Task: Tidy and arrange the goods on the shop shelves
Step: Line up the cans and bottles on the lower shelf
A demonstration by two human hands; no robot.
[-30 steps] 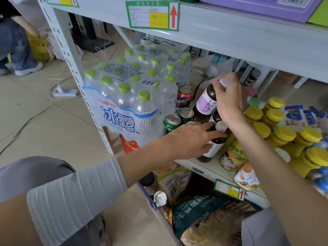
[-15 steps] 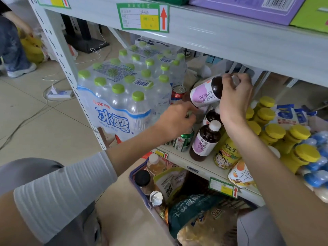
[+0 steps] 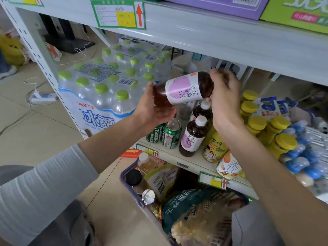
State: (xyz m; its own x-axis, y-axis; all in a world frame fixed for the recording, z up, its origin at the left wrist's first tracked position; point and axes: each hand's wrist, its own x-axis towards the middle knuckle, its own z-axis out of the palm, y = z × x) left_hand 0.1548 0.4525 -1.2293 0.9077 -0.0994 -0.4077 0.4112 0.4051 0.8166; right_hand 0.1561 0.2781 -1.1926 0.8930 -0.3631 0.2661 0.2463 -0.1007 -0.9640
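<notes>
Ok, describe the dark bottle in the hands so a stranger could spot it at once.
Find the big shrink-wrapped pack of green-capped water; just right of it, above the green cans, is a dark bottle with a purple-and-white label. The left hand cups its base, the right hand grips its neck end. Unlike the matching bottles standing upright below, it lies sideways in the air.

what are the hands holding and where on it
A purple-labelled bottle, lying sideways: left hand cups its base, right hand grips the cap end.
</notes>
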